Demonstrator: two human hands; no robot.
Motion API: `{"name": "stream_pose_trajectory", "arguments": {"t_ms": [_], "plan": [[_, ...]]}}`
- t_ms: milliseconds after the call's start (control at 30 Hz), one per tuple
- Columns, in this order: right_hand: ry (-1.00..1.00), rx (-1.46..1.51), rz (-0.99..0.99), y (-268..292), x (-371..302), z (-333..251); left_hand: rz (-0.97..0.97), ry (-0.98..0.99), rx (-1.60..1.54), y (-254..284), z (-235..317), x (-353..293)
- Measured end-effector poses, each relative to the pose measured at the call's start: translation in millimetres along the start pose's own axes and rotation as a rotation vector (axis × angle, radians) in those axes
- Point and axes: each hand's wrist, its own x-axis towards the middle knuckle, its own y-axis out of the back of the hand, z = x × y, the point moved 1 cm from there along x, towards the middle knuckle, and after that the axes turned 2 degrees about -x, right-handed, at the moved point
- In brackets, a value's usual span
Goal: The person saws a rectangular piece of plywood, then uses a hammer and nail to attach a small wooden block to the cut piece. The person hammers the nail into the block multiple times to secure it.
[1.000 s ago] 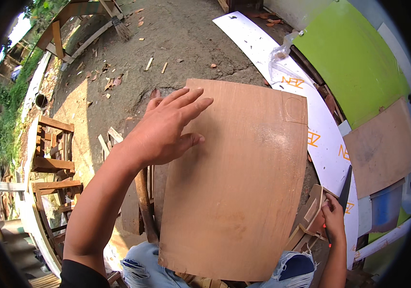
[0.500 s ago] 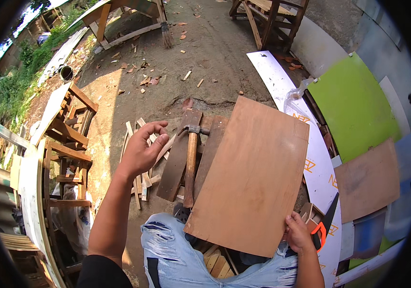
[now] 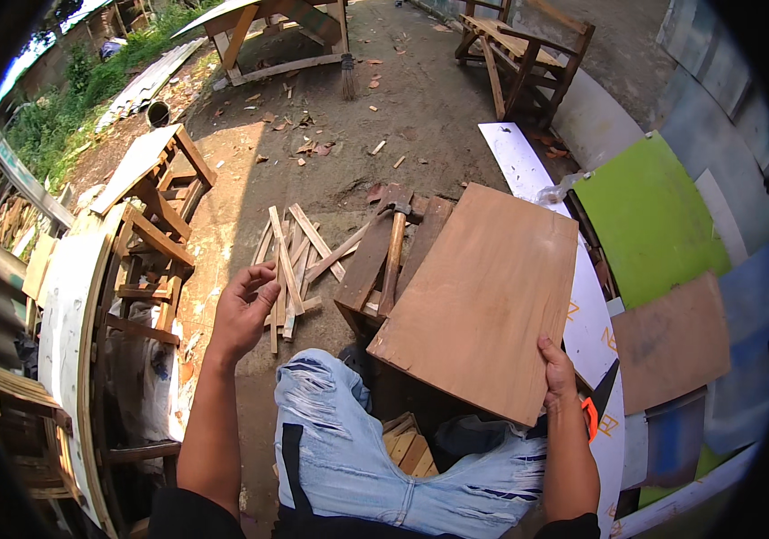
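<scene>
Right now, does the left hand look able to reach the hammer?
Probably yes: the left hand seems empty, and the hammer lies uncovered beside the board that the right hand holds. Only loose strips seem to lie between.

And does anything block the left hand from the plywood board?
Nothing visible blocks the left hand from the plywood board, held by the right hand. Wooden strips and the low stand bearing a hammer show between them, but appear lower down.
</scene>
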Motion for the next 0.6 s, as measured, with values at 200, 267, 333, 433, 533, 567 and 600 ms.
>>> {"name": "stream_pose_trajectory", "arguments": {"t_ms": [200, 267, 333, 433, 533, 567, 600], "plan": [[0.117, 0.155, -0.035, -69, -12, 3, 0.088, -0.038, -0.029, 42, 1, -42], [0.136, 0.228, -0.022, -100, -6, 8, 0.123, -0.013, -0.003, 52, -4, -61], [0.135, 0.290, 0.061, -130, 4, 13, 0.166, 0.009, 0.013, 67, -9, -79], [0.163, 0.383, 0.121, -168, 14, 17, 0.219, 0.016, 0.063, 93, -19, -104], [0.149, 0.377, 0.260, -198, 17, 22, 0.269, 0.000, 0.132, 116, -31, -122], [0.156, 0.360, 0.300, -207, 18, 24, 0.287, 0.023, 0.123, 122, -35, -126], [0.138, 0.383, 0.319, -215, 20, 28, 0.302, 0.035, 0.124, 127, -39, -129]]}}
